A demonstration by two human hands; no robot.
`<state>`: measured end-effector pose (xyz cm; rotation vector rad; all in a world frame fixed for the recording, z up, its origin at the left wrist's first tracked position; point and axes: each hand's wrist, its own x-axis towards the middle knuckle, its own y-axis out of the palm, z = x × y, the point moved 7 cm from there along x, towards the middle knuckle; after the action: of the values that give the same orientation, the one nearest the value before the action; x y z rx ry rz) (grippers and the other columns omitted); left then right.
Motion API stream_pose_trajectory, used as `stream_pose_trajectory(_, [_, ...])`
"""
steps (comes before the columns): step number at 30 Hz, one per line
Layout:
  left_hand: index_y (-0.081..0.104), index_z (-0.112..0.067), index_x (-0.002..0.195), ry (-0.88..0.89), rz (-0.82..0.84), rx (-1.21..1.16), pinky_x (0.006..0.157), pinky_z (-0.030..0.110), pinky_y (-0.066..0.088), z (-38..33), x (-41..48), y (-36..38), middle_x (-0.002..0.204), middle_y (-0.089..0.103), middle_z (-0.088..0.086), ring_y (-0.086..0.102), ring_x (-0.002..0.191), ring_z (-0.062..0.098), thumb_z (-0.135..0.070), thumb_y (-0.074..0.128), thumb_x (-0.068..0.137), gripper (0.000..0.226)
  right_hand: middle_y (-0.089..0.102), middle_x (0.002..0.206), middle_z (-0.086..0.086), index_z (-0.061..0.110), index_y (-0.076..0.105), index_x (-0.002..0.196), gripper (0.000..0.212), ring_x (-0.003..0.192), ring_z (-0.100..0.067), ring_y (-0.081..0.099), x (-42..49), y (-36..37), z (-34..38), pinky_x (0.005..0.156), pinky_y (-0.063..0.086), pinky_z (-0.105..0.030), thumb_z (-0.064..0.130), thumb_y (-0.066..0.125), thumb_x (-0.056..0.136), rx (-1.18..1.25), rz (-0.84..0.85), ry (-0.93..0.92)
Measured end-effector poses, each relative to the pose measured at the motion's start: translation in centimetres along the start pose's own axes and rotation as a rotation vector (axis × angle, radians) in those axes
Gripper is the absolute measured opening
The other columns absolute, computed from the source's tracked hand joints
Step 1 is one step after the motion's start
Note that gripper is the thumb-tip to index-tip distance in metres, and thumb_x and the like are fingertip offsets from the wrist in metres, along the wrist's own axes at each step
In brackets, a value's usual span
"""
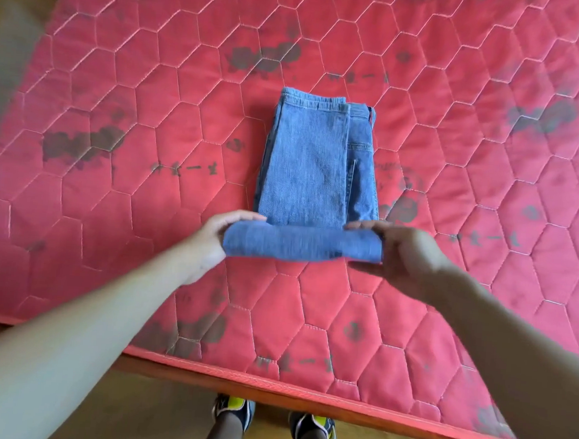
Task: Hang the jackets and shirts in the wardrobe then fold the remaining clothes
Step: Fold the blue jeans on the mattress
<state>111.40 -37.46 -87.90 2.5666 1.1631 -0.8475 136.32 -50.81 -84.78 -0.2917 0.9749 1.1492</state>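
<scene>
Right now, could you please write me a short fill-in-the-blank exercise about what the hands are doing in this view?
1. The left hand and the right hand both hold the near, folded-up end of the ____ jeans.
2. The jeans lie on a ____ quilted mattress.
3. The mattress is stitched into a pattern of ____.

Missing words: blue; red; hexagons.
</scene>
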Motion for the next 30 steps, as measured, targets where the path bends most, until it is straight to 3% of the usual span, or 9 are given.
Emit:
stream_pose_trajectory(2, [0.074, -0.006, 0.106, 0.092, -0.083, 0.106, 0.076, 0.017, 0.051, -1.5, 1.9, -0.7, 0.092, 0.070, -0.003, 0.064, 0.077, -0.002, 0.002, 0.075, 0.080, 0.027, 0.076, 0.100, -0.009, 0.012, 0.073, 0.101, 0.040, 0.093, -0.023, 0.073, 1.2, -0.1, 2.1, 0.083, 0.059, -0.034, -0.011, 0.043, 0.088, -0.169, 0.008, -0.027])
stream_pose_trajectory(4, [0.072, -0.005, 0.083, 0.131, -0.139, 0.227, 0.066, 0.028, 0.046, -2.3, 3.5, -0.8, 0.079, 0.062, -0.004, 0.054, 0.068, 0.008, -0.024, 0.084, 0.068, 0.027, 0.073, 0.089, -0.008, 0.012, 0.070, 0.100, 0.026, 0.084, -0.018, 0.067, 2.7, -1.3, 3.7, 0.072, 0.053, -0.024, -0.009, 0.064, 0.087, -0.657, -0.079, -0.135])
stream_pose_trajectory(7, [0.074, -0.006, 0.098, 0.057, -0.161, 0.212, 0.086, 0.038, 0.055, -1.8, 5.1, -0.7, 0.099, 0.073, -0.004, 0.067, 0.089, 0.012, -0.024, 0.082, 0.077, 0.030, 0.059, 0.073, -0.006, 0.022, 0.069, 0.082, 0.016, 0.070, -0.016, 0.049, 4.7, -2.9, 4.7, 0.068, 0.043, -0.035, 0.028, 0.083, 0.078, -1.118, -0.231, -0.256])
stream_pose_trajectory(10, [0.075, -0.025, 0.096, 0.097, -0.195, 0.170, 0.091, 0.035, 0.055, -2.6, 5.5, 0.1, 0.096, 0.076, -0.012, 0.068, 0.093, 0.003, -0.028, 0.077, 0.081, 0.015, 0.060, 0.076, -0.004, 0.013, 0.070, 0.081, 0.038, 0.073, -0.014, 0.051, 5.7, -3.8, 4.8, 0.071, 0.041, -0.035, 0.049, 0.077, 0.067, -0.805, -0.269, -0.199])
stream_pose_trajectory(14, [0.065, -0.025, 0.095, 0.258, -0.340, 0.077, 0.075, 0.017, 0.046, -6.9, 7.6, 0.2, 0.087, 0.069, -0.015, 0.060, 0.078, -0.005, -0.022, 0.065, 0.097, 0.003, 0.064, 0.083, -0.001, 0.006, 0.068, 0.092, 0.022, 0.079, -0.014, 0.057, 7.1, -4.0, 7.9, 0.072, 0.046, -0.031, 0.028, 0.065, 0.091, -0.460, -0.445, -0.351])
stream_pose_trajectory(17, [0.057, -0.028, 0.111, 0.097, -0.324, 0.143, 0.085, 0.027, 0.048, -5.8, 10.7, -0.2, 0.105, 0.068, -0.011, 0.062, 0.096, 0.006, -0.037, 0.060, 0.098, 0.016, 0.067, 0.099, 0.003, 0.015, 0.064, 0.111, 0.026, 0.091, -0.015, 0.062, 9.3, -3.8, 8.9, 0.073, 0.045, -0.026, 0.036, 0.060, 0.095, -0.586, -0.497, -0.350])
stream_pose_trajectory(21, [0.046, -0.027, 0.135, -0.098, -0.259, 0.163, 0.095, 0.033, 0.049, -2.9, 11.1, -0.3, 0.118, 0.065, -0.011, 0.063, 0.109, 0.012, -0.033, 0.068, 0.093, 0.048, 0.061, 0.110, -0.001, 0.017, 0.049, 0.133, 0.051, 0.101, -0.022, 0.059, 10.7, -4.4, 6.2, 0.084, 0.042, -0.031, 0.038, 0.068, 0.091, -0.765, -0.505, -0.212])
stream_pose_trajectory(27, [0.039, -0.017, 0.137, -0.057, -0.279, 0.450, 0.085, 0.031, 0.043, -1.3, 9.8, 0.7, 0.126, 0.061, 0.003, 0.060, 0.114, 0.027, -0.021, 0.065, 0.095, 0.049, 0.061, 0.123, -0.018, 0.014, 0.038, 0.140, 0.049, 0.114, -0.038, 0.058, 11.0, -4.1, 4.4, 0.082, 0.038, -0.034, 0.021, 0.059, 0.097, -0.882, -0.494, -0.150])
stream_pose_trajectory(30, [0.016, -0.021, 0.159, 0.100, -0.432, 0.696, 0.101, 0.041, 0.044, -3.1, 9.1, 1.3, 0.138, 0.043, 0.015, 0.050, 0.122, 0.032, -0.020, 0.071, 0.089, 0.089, 0.051, 0.133, -0.021, 0.018, 0.030, 0.147, 0.060, 0.122, -0.041, 0.050, 9.9, -3.0, 5.1, 0.090, 0.043, -0.045, 0.017, 0.055, 0.092, -1.016, -0.655, -0.242])
